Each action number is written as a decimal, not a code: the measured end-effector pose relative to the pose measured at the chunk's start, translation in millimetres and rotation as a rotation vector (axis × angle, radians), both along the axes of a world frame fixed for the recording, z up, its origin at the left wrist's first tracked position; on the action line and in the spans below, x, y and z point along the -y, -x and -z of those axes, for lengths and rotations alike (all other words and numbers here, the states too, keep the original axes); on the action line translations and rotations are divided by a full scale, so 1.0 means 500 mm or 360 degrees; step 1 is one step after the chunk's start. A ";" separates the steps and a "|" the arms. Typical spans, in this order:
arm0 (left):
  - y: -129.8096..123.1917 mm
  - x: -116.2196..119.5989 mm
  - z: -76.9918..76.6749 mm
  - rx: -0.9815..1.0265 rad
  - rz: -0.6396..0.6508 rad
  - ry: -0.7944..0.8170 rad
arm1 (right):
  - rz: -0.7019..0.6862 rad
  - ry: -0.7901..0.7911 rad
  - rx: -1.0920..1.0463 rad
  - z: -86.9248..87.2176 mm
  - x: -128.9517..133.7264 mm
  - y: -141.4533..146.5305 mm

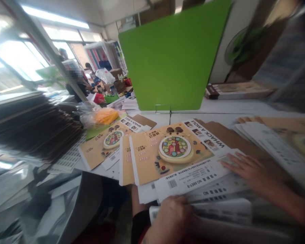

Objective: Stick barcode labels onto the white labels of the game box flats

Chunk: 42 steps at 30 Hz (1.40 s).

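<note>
Currently the left grip (170,218) is closed on the edge of a stack of printed paper sheets (218,211). The right grip (251,173) lies open, flat on the sheets, beside a Whack a Mole packaging sleeve (178,152). Further sleeves (101,145) lie left of the grips on the bench (218,108), with a green partition (167,57) beyond.

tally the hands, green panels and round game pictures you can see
left hand and right hand: 2
green panel: 1
round game pictures on the whack a mole sheets: 3, one cut off at the right edge
total: 6
</note>
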<state>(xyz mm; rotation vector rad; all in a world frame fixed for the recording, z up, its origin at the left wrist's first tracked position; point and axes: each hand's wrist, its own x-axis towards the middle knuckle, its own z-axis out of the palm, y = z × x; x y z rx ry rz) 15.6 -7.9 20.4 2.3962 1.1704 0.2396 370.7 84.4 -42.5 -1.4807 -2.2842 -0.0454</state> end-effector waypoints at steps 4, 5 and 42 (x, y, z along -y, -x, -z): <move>0.015 -0.015 -0.011 0.0080 -0.0223 0.0120 | -0.0295 -0.0224 0.0086 -0.084 0.066 0.101; 0.017 -0.018 -0.016 0.0130 -0.0301 0.0174 | -0.0345 -0.0282 0.0031 -0.104 0.084 0.131; 0.040 -0.021 -0.019 0.0450 -0.0444 0.0564 | -0.0529 -0.0019 -0.0377 -0.071 0.139 0.330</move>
